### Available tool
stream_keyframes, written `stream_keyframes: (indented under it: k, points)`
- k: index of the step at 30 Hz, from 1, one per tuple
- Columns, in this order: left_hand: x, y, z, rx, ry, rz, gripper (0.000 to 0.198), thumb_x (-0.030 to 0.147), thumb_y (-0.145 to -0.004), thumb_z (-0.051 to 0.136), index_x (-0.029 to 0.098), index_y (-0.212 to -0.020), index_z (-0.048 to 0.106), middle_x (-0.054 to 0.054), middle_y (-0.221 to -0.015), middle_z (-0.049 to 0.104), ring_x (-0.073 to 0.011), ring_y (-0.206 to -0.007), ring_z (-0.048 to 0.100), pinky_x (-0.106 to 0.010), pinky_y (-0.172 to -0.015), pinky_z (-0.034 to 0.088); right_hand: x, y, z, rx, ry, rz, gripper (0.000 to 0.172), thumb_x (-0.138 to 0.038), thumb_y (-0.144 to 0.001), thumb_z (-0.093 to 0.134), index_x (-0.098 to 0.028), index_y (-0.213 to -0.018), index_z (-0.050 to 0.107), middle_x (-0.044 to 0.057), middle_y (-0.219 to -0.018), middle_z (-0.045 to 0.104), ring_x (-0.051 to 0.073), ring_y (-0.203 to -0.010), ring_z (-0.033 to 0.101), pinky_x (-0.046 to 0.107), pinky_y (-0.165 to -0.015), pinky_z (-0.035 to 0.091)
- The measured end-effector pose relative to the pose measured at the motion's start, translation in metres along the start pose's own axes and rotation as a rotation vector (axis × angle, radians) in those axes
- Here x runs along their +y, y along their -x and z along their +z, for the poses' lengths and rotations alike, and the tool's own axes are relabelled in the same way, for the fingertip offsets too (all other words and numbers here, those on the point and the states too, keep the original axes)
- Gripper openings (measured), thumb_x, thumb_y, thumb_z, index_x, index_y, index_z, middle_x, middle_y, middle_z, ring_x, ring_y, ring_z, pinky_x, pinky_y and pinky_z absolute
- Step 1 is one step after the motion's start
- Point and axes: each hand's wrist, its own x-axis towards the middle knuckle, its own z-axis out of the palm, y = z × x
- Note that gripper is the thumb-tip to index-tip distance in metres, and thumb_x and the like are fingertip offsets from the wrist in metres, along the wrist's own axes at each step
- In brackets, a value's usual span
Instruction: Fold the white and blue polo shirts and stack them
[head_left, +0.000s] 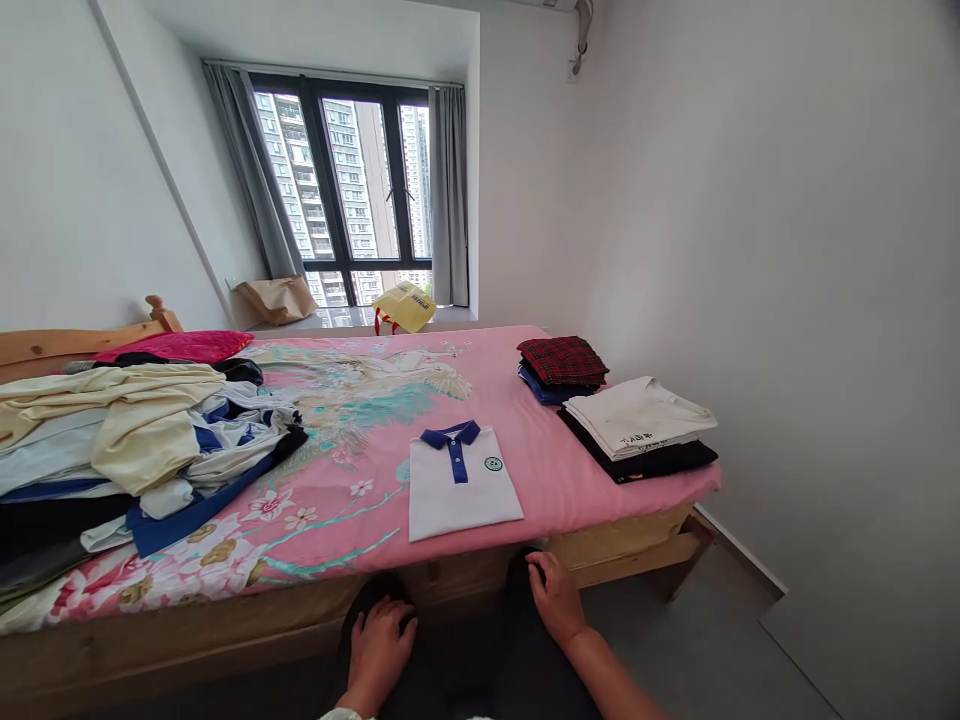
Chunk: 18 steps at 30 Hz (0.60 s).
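Note:
My left hand (381,645) rests over my left knee, with its fingers spread and nothing in them. On the other knee lies my right hand (556,598), its fingers loosely stretched and holding nothing. Just beyond both hands, near the bed's front edge, a folded white polo shirt (480,510) with a blue collar and a green round emblem lies flat. Neither hand touches it.
A heap of loose clothes (157,425) covers the left of the bed (352,540). At right sit folded white shirts (637,415) on black ones, behind them a folded red plaid garment (564,360). A yellow bag (405,307) and brown paper bag (277,300) stand by the window.

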Motion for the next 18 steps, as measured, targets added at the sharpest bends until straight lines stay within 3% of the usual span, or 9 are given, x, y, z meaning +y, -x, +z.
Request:
stream_keyframes:
  k: [2, 5, 7, 9, 12, 14, 16, 18]
  points:
    - [0.002, 0.002, -0.001, 0.006, 0.016, 0.006, 0.032, 0.028, -0.079, 0.045, 0.030, -0.099, 0.070, -0.001, -0.118, 0.066, -0.0237, -0.126, 0.044, -0.049, -0.107, 0.021, -0.007, -0.010, 0.008, 0.051, -0.231, 0.169, 0.026, -0.042, -0.074, 0.056, -0.019, -0.084, 0.064, 0.008, -0.090, 0.064, 0.024, -0.092, 0.058, 0.038, -0.088, 0.045]
    - [0.005, 0.006, -0.004, 0.018, 0.139, -0.003, 0.028, 0.027, -0.076, 0.050, 0.028, -0.094, 0.071, -0.002, -0.115, 0.067, -0.0259, -0.127, 0.043, -0.051, -0.109, 0.015, -0.016, -0.026, 0.023, 0.074, -0.362, 0.363, 0.037, -0.051, -0.072, 0.058, -0.017, -0.086, 0.060, 0.007, -0.085, 0.065, 0.021, -0.077, 0.061, 0.033, -0.062, 0.052]
    - [0.006, 0.006, -0.009, 0.023, 0.409, -0.100, 0.020, 0.024, -0.069, 0.058, 0.025, -0.083, 0.073, -0.004, -0.109, 0.069, -0.0271, -0.130, 0.039, -0.049, -0.112, 0.009, -0.022, -0.035, 0.030, 0.060, -0.467, 0.484, 0.041, -0.053, -0.072, 0.058, -0.016, -0.088, 0.058, 0.008, -0.087, 0.066, 0.019, -0.071, 0.063, 0.029, -0.052, 0.051]
    - [0.009, 0.003, -0.014, 0.014, 0.732, -0.243, 0.011, 0.023, -0.062, 0.066, 0.023, -0.071, 0.072, -0.006, -0.102, 0.070, -0.0295, -0.131, 0.036, -0.047, -0.113, 0.006, -0.030, -0.043, 0.034, 0.040, -0.585, 0.582, 0.041, -0.054, -0.074, 0.058, -0.016, -0.090, 0.057, 0.009, -0.090, 0.067, 0.017, -0.072, 0.065, 0.027, -0.052, 0.052]
    - [0.021, -0.006, -0.022, -0.037, 1.045, -0.382, 0.014, 0.029, -0.061, 0.072, 0.019, -0.070, 0.070, -0.008, -0.090, 0.070, -0.0320, -0.118, 0.051, -0.047, -0.107, 0.027, -0.041, -0.053, 0.036, 0.030, -0.716, 0.679, 0.039, -0.052, -0.076, 0.059, -0.017, -0.093, 0.056, 0.008, -0.091, 0.068, 0.016, -0.074, 0.067, 0.027, -0.056, 0.055]
    - [0.035, -0.013, -0.026, -0.086, 1.205, -0.420, 0.024, 0.035, -0.066, 0.071, 0.017, -0.082, 0.067, -0.008, -0.086, 0.070, -0.0271, -0.093, 0.065, -0.043, -0.090, 0.045, -0.047, -0.060, 0.037, 0.047, -0.755, 0.716, 0.037, -0.050, -0.077, 0.060, -0.017, -0.093, 0.056, 0.008, -0.090, 0.068, 0.016, -0.073, 0.067, 0.026, -0.055, 0.055]
    - [0.052, -0.019, -0.030, -0.138, 1.397, -0.455, 0.030, 0.037, -0.072, 0.068, 0.017, -0.093, 0.063, -0.007, -0.085, 0.069, -0.0196, -0.071, 0.067, -0.036, -0.074, 0.052, -0.051, -0.067, 0.038, 0.079, -0.754, 0.742, 0.036, -0.048, -0.077, 0.062, -0.017, -0.094, 0.055, 0.006, -0.084, 0.067, 0.015, -0.069, 0.067, 0.023, -0.051, 0.053]
    - [0.067, -0.025, -0.034, -0.175, 1.576, -0.491, 0.027, 0.033, -0.078, 0.064, 0.016, -0.098, 0.060, -0.008, -0.087, 0.069, -0.0154, -0.064, 0.066, -0.031, -0.068, 0.054, -0.053, -0.073, 0.040, 0.110, -0.723, 0.764, 0.034, -0.045, -0.076, 0.065, -0.017, -0.092, 0.055, 0.004, -0.077, 0.065, 0.014, -0.062, 0.065, 0.020, -0.045, 0.049]
